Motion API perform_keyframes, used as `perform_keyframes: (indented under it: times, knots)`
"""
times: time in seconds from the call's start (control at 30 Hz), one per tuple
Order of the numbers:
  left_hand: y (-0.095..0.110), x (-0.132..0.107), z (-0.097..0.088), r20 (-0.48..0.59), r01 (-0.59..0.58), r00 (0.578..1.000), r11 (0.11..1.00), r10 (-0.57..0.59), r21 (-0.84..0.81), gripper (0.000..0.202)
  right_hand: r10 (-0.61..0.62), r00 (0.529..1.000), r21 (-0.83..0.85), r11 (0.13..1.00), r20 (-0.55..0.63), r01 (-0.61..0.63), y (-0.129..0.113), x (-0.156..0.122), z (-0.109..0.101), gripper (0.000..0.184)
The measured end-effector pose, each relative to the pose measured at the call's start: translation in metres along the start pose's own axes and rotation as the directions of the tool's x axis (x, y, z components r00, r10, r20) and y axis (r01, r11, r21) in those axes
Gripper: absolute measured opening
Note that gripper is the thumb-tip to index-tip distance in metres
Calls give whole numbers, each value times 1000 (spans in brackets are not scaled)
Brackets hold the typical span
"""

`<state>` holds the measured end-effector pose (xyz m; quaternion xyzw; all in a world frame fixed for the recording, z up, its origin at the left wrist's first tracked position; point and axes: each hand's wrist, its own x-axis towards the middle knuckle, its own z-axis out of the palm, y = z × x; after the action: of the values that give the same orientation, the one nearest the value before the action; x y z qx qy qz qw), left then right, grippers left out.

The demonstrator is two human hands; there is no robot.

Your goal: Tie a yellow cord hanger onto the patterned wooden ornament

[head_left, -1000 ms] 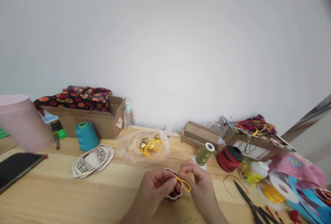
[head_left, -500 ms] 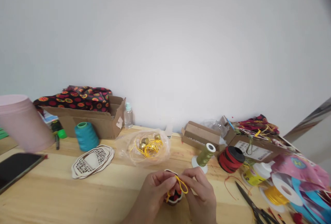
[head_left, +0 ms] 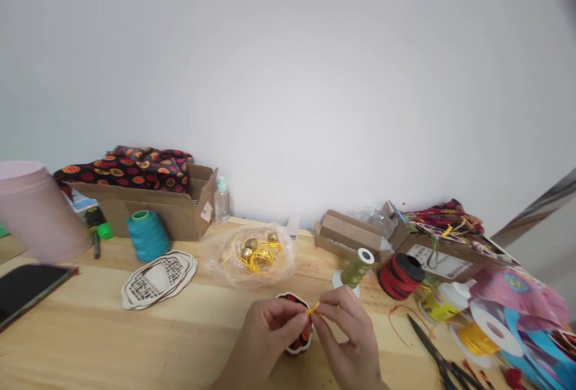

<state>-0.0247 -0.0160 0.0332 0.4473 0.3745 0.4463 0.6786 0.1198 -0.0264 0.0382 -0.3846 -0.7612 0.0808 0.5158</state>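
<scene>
A yellow cord (head_left: 313, 309) is pinched between the fingertips of both hands, low in the middle of the view. My left hand (head_left: 274, 333) closes on it from the left with thumb and forefinger. From the right, my right hand (head_left: 346, 330) grips the same cord, its fingers bent. Just beneath and behind the fingers lies a small scallop-edged piece (head_left: 300, 345), with a pale rim and dark red-and-black patterned fabric. My left hand covers part of this piece, and the fingertips hide part of the cord.
A plastic bag (head_left: 288, 252) with brass bells and yellow cord lies ahead. To the left are wooden cutouts (head_left: 157, 282), a teal thread cone (head_left: 147, 237) and a phone (head_left: 31, 288). Scissors (head_left: 434, 348), a glue bottle (head_left: 443, 300), a red spool (head_left: 400, 276) and a green spool (head_left: 357, 267) stand right.
The open loop of yellow cord between my hands has shrunk to a short piece at the fingertips. More of the patterned piece shows behind my hands. The view has shifted slightly.
</scene>
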Motion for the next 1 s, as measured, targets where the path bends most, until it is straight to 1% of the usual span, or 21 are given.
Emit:
perform_keyframes:
  times: [0.1,0.17,0.3,0.47,0.57,0.67,0.77,0.87,1.0]
  knots:
    - [2,-1,0,63,12,998,1000,-11,-11,18,99,995,113,989,14,-100,0,1,-1,14]
    - [3,-1,0,97,52,994,996,-45,-71,19,135,991,158,978,20,-137,1,1,-3,13]
    - [5,-2,2,135,159,982,960,-130,-232,17,124,992,194,973,35,-129,2,0,-4,13]
    - [5,-3,1,148,229,970,930,-193,-288,14,99,993,201,973,60,-109,3,0,-3,12]
    - [3,-2,-2,136,214,973,946,-185,-242,12,104,992,198,973,71,-116,3,0,-3,11]
    - [2,1,-4,103,136,987,982,-123,-128,14,113,991,195,973,69,-124,3,0,-2,11]
    - [3,2,-4,59,68,996,996,-65,-60,17,116,991,188,974,60,-125,3,-1,-2,13]
    - [4,1,-3,26,57,998,998,-56,-10,17,106,993,172,978,60,-115,4,-1,-2,14]
    - [5,0,-3,37,76,996,997,-77,26,17,71,996,152,985,47,-78,3,1,-3,14]
